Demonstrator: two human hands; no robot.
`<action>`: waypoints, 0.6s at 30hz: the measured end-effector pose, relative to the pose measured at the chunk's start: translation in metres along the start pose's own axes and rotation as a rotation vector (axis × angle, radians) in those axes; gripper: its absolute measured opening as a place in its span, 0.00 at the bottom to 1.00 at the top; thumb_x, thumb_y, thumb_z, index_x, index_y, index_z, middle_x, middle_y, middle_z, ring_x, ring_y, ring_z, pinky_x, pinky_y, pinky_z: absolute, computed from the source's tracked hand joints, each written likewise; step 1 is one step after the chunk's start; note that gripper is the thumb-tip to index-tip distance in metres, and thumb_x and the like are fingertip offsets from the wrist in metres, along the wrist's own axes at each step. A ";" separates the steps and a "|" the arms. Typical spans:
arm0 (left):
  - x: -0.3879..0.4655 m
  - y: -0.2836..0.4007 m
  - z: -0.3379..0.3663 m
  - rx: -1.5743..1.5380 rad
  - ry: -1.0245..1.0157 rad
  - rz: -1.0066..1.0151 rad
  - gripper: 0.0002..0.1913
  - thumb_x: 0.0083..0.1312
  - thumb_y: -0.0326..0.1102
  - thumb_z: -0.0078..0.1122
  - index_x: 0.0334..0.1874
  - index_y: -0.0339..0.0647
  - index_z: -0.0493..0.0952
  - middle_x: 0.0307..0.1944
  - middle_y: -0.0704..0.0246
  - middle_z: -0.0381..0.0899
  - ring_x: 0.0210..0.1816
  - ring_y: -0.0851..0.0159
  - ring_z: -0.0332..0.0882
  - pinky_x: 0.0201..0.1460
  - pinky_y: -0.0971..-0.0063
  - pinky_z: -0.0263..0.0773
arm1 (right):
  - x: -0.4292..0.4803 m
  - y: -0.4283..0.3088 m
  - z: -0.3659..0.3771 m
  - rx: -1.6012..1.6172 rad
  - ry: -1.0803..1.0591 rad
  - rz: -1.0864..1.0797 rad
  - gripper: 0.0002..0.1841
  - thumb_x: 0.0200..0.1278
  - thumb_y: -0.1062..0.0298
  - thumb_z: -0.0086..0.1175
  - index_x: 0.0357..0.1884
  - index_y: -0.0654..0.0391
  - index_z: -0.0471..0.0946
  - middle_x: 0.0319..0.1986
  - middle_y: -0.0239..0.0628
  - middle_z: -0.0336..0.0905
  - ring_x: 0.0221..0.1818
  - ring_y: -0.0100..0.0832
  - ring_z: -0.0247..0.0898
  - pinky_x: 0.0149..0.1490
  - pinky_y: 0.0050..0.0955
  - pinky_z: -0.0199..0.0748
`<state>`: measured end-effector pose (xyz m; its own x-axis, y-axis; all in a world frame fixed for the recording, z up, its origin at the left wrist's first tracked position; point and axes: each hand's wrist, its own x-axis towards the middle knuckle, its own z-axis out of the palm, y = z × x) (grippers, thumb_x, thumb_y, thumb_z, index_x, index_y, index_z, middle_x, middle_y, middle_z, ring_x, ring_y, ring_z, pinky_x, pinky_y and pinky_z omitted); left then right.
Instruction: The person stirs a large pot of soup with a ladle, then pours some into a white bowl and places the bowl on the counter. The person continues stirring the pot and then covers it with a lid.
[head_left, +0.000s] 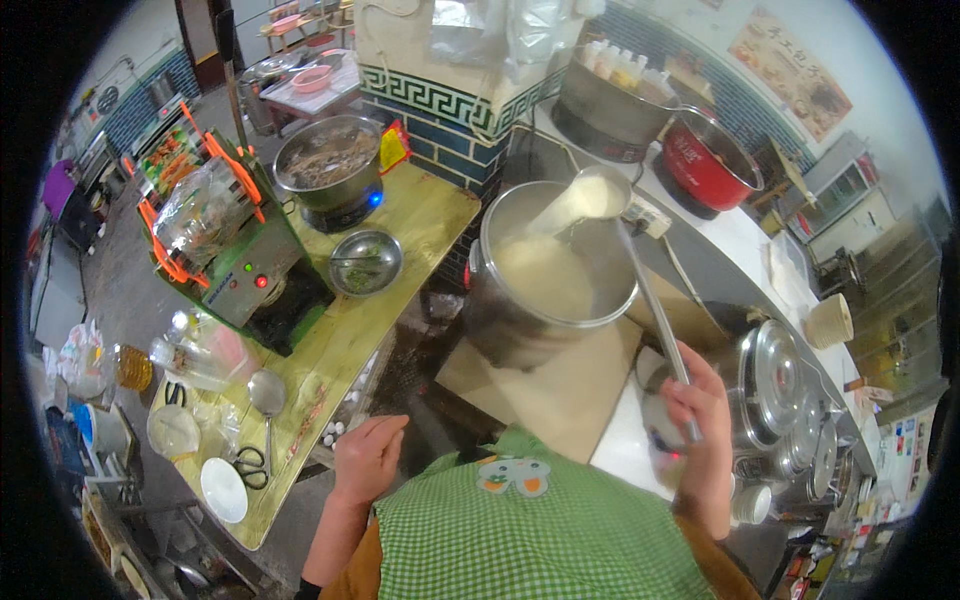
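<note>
My right hand (697, 397) grips the long metal handle of a ladle (604, 193). The ladle's bowl is tipped over the far side of a tall steel pot (600, 319), and a pale, creamy liquid (547, 277) streams from it back into the pot. My left hand (373, 454) holds nothing that I can see; its fingers are bent together near the edge of the yellow-green table (300, 390). The pot stands beyond a tan board (525, 397), in front of my green checked apron (525, 540).
On the left table are a green machine (259, 285), a pot of dark food (330, 161), a steel bowl (366, 262), a steel ladle (267, 394) and scissors (251, 466). Lidded pots (776, 375) stand right; a red pot (705, 165) is behind. A person (64, 195) is far left.
</note>
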<state>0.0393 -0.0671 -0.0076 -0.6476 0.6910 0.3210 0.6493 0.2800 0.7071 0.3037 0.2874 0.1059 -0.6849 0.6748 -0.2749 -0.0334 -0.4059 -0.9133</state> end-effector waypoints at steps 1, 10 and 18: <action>0.001 -0.003 0.000 -0.007 -0.006 0.024 0.08 0.66 0.26 0.62 0.45 0.39 0.85 0.39 0.59 0.87 0.36 0.51 0.86 0.38 0.65 0.80 | -0.009 -0.006 0.005 -0.039 0.016 -0.048 0.36 0.59 0.84 0.54 0.74 0.61 0.64 0.23 0.37 0.74 0.14 0.19 0.59 0.18 0.17 0.55; -0.006 -0.022 -0.005 -0.036 0.001 0.052 0.08 0.63 0.26 0.64 0.44 0.41 0.85 0.39 0.62 0.87 0.37 0.54 0.86 0.38 0.66 0.81 | -0.043 -0.043 0.036 -0.273 0.163 -0.345 0.40 0.56 0.83 0.56 0.76 0.62 0.61 0.25 0.38 0.76 0.14 0.18 0.61 0.19 0.15 0.57; -0.011 -0.030 -0.008 -0.059 -0.019 0.000 0.08 0.62 0.25 0.64 0.43 0.40 0.85 0.38 0.62 0.87 0.37 0.54 0.86 0.38 0.67 0.81 | -0.038 -0.047 0.056 -0.477 0.291 -0.559 0.42 0.59 0.86 0.52 0.79 0.59 0.57 0.27 0.30 0.75 0.18 0.16 0.62 0.22 0.15 0.59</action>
<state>0.0236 -0.0884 -0.0269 -0.6394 0.7038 0.3095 0.6242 0.2402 0.7434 0.2907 0.2463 0.1759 -0.4388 0.8614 0.2559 0.0444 0.3052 -0.9513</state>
